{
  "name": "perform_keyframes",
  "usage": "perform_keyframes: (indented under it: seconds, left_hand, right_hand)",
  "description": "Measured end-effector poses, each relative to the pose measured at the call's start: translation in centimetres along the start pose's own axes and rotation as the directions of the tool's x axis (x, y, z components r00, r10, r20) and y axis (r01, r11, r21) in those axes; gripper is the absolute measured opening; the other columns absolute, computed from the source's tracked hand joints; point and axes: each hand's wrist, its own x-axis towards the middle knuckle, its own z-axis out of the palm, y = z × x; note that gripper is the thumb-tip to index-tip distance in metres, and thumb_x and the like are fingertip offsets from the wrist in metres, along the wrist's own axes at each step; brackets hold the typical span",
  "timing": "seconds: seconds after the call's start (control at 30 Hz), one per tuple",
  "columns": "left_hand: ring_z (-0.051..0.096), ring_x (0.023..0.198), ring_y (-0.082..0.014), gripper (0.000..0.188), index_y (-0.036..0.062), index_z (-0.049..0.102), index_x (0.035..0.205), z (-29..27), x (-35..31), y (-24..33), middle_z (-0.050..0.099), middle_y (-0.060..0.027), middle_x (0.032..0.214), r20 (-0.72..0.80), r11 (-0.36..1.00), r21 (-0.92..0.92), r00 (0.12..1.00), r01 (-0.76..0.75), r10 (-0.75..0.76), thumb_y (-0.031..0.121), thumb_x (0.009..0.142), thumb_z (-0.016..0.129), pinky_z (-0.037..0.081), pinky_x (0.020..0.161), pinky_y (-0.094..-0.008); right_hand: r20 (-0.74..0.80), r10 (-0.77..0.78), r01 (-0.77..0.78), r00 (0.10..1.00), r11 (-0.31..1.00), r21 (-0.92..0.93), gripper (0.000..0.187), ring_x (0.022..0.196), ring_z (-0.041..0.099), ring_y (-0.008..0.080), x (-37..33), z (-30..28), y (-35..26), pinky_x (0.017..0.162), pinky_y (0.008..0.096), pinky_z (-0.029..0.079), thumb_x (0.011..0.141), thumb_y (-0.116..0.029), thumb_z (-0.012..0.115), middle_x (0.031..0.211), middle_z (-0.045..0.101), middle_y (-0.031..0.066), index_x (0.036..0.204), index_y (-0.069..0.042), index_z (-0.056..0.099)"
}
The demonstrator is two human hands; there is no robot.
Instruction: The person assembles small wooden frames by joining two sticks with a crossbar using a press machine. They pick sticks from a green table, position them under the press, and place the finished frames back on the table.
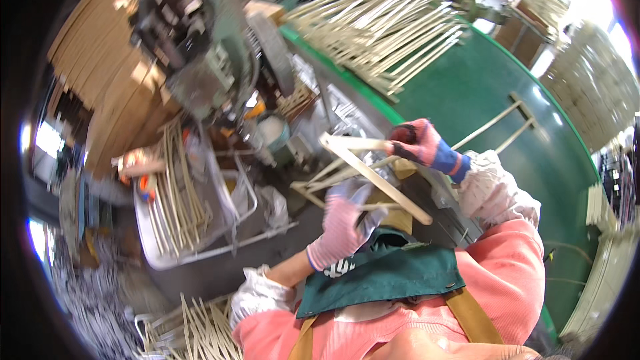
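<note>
My right hand, in a pink glove with dark fingertips and a blue cuff, is closed round one end of a thin cream strip frame. One long strip of this frame slants down in front of my apron. My left hand, in a pink striped glove, is a little lower and to the left, its fingertips smeared by motion. Another cream strip frame passes through its grip, between thumb and fingers. Where the two frames cross, I cannot tell if they touch.
A green table at the right bears a pile of cream strips and a U-shaped frame. At the left, a white tray holds more strips, beside a machine. Cardboard is stacked behind; strips lie lower left.
</note>
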Motion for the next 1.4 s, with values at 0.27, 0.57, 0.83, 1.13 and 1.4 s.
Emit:
perform_keyframes:
  seconds: [0.27,0.57,0.83,1.13,1.4]
  left_hand:
    - [0.057,0.061,-0.0285,0.030,0.0110,0.056,0.085,6.1,7.4,0.4,0.057,-0.0056,0.071,-0.226,0.969,0.148,0.947,-0.198,0.228,0.012,0.062,0.074,0.046,0.059,-0.0347]
    - [0.041,0.041,-0.0212,0.032,0.0173,0.038,0.057,10.9,18.9,7.3,0.036,-0.0007,0.048,-0.255,0.682,0.399,0.640,-0.613,0.725,0.013,0.069,0.068,0.029,0.051,-0.0358]
    - [0.044,0.044,-0.0156,0.020,0.0142,0.048,0.061,9.6,28.0,5.7,0.041,0.0021,0.049,-0.021,0.152,0.340,0.154,-0.928,0.988,0.020,0.071,0.064,0.036,0.048,-0.0330]
    - [0.051,0.102,-0.0193,0.042,0.0024,0.049,0.118,6.8,41.3,-18.6,0.051,-0.0131,0.115,-0.591,0.876,0.329,0.648,-0.351,0.482,0.034,0.091,0.050,0.042,0.092,-0.0358]
    - [0.048,0.100,-0.0161,0.049,-0.0017,0.049,0.119,1.7,37.1,-35.5,0.055,-0.0077,0.107,-0.375,0.604,-0.797,0.768,0.019,-0.519,0.039,0.093,0.047,0.036,0.094,-0.0319]
  right_hand:
    - [0.039,-0.472,0.460,0.881,0.834,-0.303,0.117,0.076,0.049,0.0152,-16.6,-12.2,-10.2,0.065,0.0289,0.041,0.050,-0.070,0.073,0.100,0.052,0.0109,0.130,0.007,0.036]
    - [-0.351,-0.372,0.103,0.860,0.798,-0.593,0.085,0.101,0.058,0.0301,-29.6,-9.3,-9.7,0.083,0.0380,0.047,0.066,-0.045,0.072,0.115,0.057,0.0178,0.126,0.008,0.044]
    - [-0.183,0.142,0.008,0.973,0.770,0.638,0.068,0.129,0.031,0.0403,-18.4,-9.6,0.4,0.105,0.0515,0.028,0.081,-0.033,0.065,0.146,0.023,0.0169,0.139,-0.013,0.034]
    - [-0.330,0.084,0.198,0.940,0.653,0.731,0.073,0.059,0.057,0.0253,11.1,-12.8,3.1,0.057,0.0422,0.051,0.081,-0.006,0.060,0.073,0.055,0.0129,0.141,-0.016,0.020]
    - [-0.772,0.369,-0.234,0.517,0.929,0.287,0.062,0.069,0.061,0.0327,48.6,-16.0,13.1,0.061,0.0417,0.050,0.077,-0.016,0.054,0.086,0.059,0.0224,0.132,0.002,0.031]
